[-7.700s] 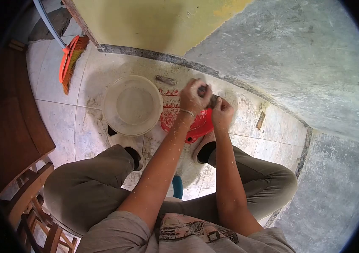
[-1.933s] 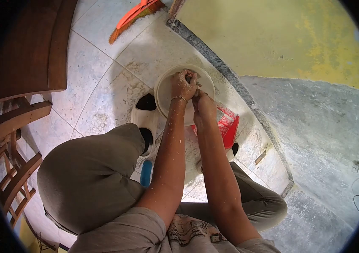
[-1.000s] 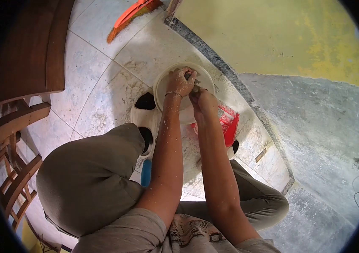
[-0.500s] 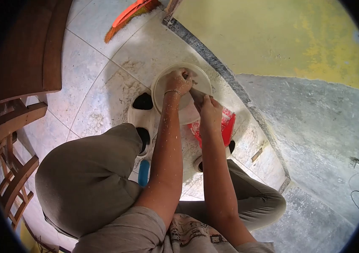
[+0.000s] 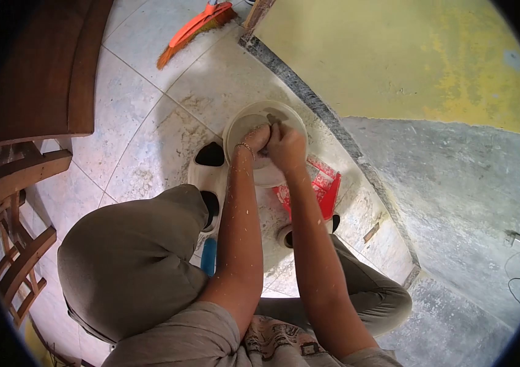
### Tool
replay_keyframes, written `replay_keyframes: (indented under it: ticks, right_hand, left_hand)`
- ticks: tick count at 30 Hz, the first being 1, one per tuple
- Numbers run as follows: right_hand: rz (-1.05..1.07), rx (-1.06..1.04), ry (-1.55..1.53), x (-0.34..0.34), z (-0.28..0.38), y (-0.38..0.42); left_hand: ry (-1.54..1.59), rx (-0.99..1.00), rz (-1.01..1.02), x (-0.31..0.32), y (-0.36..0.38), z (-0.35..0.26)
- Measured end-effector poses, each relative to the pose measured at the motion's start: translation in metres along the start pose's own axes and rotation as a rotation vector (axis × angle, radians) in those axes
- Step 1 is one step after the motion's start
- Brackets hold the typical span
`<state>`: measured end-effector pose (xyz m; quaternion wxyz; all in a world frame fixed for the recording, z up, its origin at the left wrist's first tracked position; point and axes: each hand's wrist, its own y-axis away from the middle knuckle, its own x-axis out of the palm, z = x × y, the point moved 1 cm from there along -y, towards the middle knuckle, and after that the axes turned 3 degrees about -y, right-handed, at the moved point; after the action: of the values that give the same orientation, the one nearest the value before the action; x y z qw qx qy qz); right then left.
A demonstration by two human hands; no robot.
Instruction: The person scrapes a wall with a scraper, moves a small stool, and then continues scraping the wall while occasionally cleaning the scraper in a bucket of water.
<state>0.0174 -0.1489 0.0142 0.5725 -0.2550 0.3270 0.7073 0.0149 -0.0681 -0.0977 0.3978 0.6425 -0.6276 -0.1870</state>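
A round white bucket (image 5: 267, 177) stands on the floor between my feet, with greyish liquid inside. My left hand (image 5: 256, 137) is closed, down inside the bucket's rim. Against it, my right hand (image 5: 287, 145) is also closed, gripping a limp grey-brown piece that looks like a wet rag (image 5: 274, 118); a bit sticks out beyond the fingers. Most of the rag is hidden by my hands, and whether the left fingers hold part of it is hard to see. White specks dot both forearms.
Right of the bucket lies a red dustpan (image 5: 328, 191) with white residue. An orange broom (image 5: 195, 29) rests farther off. Wooden furniture (image 5: 33, 159) stands left; a grey and yellow wall (image 5: 431, 147) rises right. My sandal (image 5: 211, 177) is beside the bucket. The tiles have white smears.
Both hands have come together lower over the bucket. The rag that stretched between them is now bunched mostly out of sight, with an end showing past my right hand.
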Motion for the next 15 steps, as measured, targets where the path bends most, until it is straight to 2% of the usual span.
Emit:
replay_keyframes:
  ticks: [1,3,5,6,7,8,9,10,11,12,13,14,15]
  right_hand:
    - [0.010,-0.028,0.027,-0.003,-0.004,-0.012]
    - [0.000,-0.044,0.052,-0.007,-0.008,-0.018]
    - [0.091,-0.080,0.238,-0.010,-0.009,-0.017]
    - [0.089,-0.087,0.237,-0.015,-0.006,-0.013]
    - [0.173,-0.115,0.291,-0.023,-0.003,0.000]
    - [0.259,-0.141,0.347,-0.030,-0.001,0.014]
    - [0.263,-0.144,0.350,-0.035,-0.004,0.027]
    - [0.246,-0.150,0.263,-0.041,-0.007,0.041]
    - [0.225,-0.153,0.176,-0.044,-0.010,0.049]
    - [0.220,-0.145,0.176,-0.046,-0.009,0.050]
    - [0.127,-0.086,0.145,-0.048,-0.005,0.046]
    - [0.035,-0.030,0.114,-0.049,-0.002,0.042]
    - [0.029,-0.026,0.110,-0.044,-0.003,0.035]
  left_hand:
    - [0.157,-0.047,-0.018,0.002,0.014,-0.010]
    - [0.174,-0.051,-0.012,-0.003,0.010,-0.011]
    - [0.206,-0.047,-0.007,-0.007,0.000,-0.012]
    - [0.061,-0.006,-0.046,-0.012,-0.015,-0.008]
    - [-0.082,0.030,-0.088,-0.016,-0.014,-0.011]
    - [-0.076,0.030,-0.093,-0.020,-0.014,-0.013]
    - [-0.221,-0.035,-0.130,-0.023,0.003,-0.029]
    - [-0.369,-0.102,-0.162,-0.024,0.006,-0.031]
    - [-0.372,-0.106,-0.156,-0.022,0.007,-0.029]
    - [-0.210,-0.095,-0.104,-0.020,-0.003,-0.017]
    - [-0.048,-0.082,-0.053,-0.017,-0.010,-0.008]
    - [-0.055,-0.082,-0.050,-0.013,-0.017,0.001]
    - [-0.063,-0.051,-0.047,-0.008,-0.022,0.007]
